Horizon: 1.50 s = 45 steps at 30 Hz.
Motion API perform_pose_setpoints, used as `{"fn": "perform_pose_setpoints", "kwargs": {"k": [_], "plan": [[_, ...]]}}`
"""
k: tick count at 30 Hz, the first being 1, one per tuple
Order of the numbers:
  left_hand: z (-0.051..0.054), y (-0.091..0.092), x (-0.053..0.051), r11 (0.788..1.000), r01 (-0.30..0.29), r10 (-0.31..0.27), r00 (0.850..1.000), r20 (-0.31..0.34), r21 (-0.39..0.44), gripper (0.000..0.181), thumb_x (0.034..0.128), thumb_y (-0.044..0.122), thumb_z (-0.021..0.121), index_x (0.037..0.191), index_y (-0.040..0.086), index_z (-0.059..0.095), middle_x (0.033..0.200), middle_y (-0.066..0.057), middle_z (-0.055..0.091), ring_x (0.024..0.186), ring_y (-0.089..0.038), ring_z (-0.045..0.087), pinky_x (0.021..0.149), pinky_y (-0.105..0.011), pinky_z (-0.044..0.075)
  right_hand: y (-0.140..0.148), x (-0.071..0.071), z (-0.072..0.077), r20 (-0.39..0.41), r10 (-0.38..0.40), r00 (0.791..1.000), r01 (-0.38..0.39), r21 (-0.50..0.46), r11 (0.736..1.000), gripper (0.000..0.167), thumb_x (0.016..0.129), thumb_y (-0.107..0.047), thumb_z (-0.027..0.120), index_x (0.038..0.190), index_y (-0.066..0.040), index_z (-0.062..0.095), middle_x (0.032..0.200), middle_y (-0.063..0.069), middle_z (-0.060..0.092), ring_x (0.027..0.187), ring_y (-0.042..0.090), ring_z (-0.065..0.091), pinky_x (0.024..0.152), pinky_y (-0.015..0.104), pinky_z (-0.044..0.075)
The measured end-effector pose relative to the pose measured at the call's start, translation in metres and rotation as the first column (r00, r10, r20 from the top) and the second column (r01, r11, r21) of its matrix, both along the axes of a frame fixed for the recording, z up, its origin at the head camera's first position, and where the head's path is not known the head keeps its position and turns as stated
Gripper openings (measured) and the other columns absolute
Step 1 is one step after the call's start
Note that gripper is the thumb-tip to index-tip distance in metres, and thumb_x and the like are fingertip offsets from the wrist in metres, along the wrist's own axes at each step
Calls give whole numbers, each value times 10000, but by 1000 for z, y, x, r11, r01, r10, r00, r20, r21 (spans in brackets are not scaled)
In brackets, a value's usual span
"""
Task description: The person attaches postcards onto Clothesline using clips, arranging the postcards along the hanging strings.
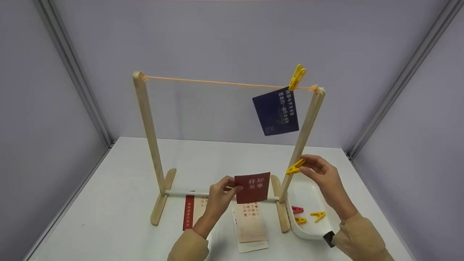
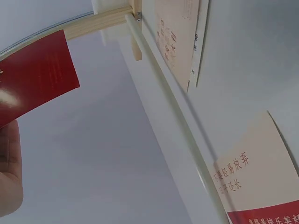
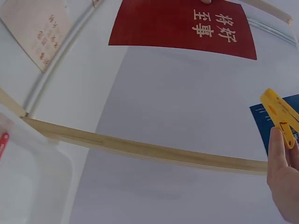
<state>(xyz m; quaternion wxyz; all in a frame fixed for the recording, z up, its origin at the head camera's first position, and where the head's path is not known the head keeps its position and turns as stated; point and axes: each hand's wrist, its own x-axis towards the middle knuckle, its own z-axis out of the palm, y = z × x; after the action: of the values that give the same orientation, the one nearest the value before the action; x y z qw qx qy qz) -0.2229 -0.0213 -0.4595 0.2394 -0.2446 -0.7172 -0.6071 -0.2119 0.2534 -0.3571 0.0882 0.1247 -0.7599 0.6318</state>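
Over white table (image 1: 119, 195), pinched red card (image 1: 250, 195) in left hand (image 1: 220, 194) and gripped yellow clothespin (image 1: 295, 166) in right hand (image 1: 323, 177), near wooden post (image 1: 308, 123), below orange cord (image 1: 217, 82) bearing navy card (image 1: 272, 114).

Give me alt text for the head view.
The left hand holds a red rectangular paper card; the right hand pinches a yellow plastic clip. Higher up, a dark blue rectangular card hangs from an orange string by another yellow clip.

The right hand (image 3: 285, 179) pinches a yellow clip (image 3: 279, 114), with a blue card (image 3: 263, 123) partly hidden behind.
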Motion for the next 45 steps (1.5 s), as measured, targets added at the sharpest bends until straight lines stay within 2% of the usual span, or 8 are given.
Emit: {"fn": "perform_pose_setpoints", "kwargs": {"k": [5, 11, 23, 27, 30, 34, 40, 45], "plan": [[32, 2, 12, 998, -13, 12, 1000, 15, 62, 118, 762, -73, 678, 838, -76, 588, 802, -172, 643, 731, -290, 640, 644, -337, 537, -7, -3, 36, -64, 4, 998, -2, 43, 999, 373, 870, -81, 634, 1190, 71, 518, 1065, 104, 594, 1011, 164, 560, 866, 245, 455], [52, 7, 13, 992, -68, 67, 998, 8, 102, 114, 768, -60, 682, 831, -72, 588, 797, -156, 650, 733, -266, 642, 648, -345, 534, -20, -8, 76, -140, 43, 989, -38, 41, 998, 399, 860, -86, 647, 1197, 82, 512, 1067, 110, 591, 996, 192, 560, 852, 254, 466], [87, 11, 3, 976, -95, 107, 993, -53, 194, 116, 770, -69, 682, 839, -88, 591, 783, -159, 647, 714, -254, 634, 654, -348, 532, -53, -25, 149, -269, 107, 957, -92, 69, 993, 378, 848, -74, 659, 1172, 79, 540, 1063, 133, 580, 974, 218, 557, 884, 264, 446], [89, 4, -12, 969, -113, 132, 988, -76, 218, 126, 783, -12, 695, 860, -56, 606, 794, -111, 655, 725, -214, 632, 660, -314, 523, -66, -34, 167, -291, 128, 948, -119, 48, 992, 336, 838, -61, 668, 1139, 52, 571, 1045, 139, 585, 959, 220, 558, 862, 261, 458], [97, 1, -18, 963, -130, 157, 982, -101, 234, 134, 777, -8, 702, 865, -54, 611, 789, -109, 655, 719, -219, 632, 651, -323, 520, -75, -40, 178, -291, 134, 947, -132, 26, 991, 307, 833, -49, 671, 1120, 22, 590, 1042, 143, 591, 958, 222, 556, 841, 252, 464], [122, 1, -14, 958, -149, 178, 979, -103, 246, 134, 765, -64, 690, 858, -99, 600, 781, -170, 639, 710, -268, 628, 644, -332, 523, -85, -48, 191, -272, 121, 955, -120, 21, 993, 288, 833, -59, 674, 1107, -10, 602, 1041, 144, 600, 966, 226, 557, 856, 258, 454], [138, 3, -25, 947, -102, 124, 991, -54, 304, 138, 797, -61, 661, 892, -120, 580, 826, -199, 636, 745, -286, 634, 667, -306, 531, -96, -62, 205, -259, 63, 964, -45, 75, 996, 285, 832, -91, 683, 1102, -35, 612, 1029, 114, 607, 977, 214, 557, 893, 267, 435], [139, 3, -48, 926, -76, 99, 994, -43, 371, 158, 810, -40, 656, 925, -109, 573, 847, -185, 644, 755, -269, 634, 668, -298, 521, -95, -71, 211, -253, -2, 968, 36, 130, 991, 302, 839, -131, 681, 1117, -35, 612, 1042, 93, 610, 990, 188, 556, 895, 255, 428]]}}
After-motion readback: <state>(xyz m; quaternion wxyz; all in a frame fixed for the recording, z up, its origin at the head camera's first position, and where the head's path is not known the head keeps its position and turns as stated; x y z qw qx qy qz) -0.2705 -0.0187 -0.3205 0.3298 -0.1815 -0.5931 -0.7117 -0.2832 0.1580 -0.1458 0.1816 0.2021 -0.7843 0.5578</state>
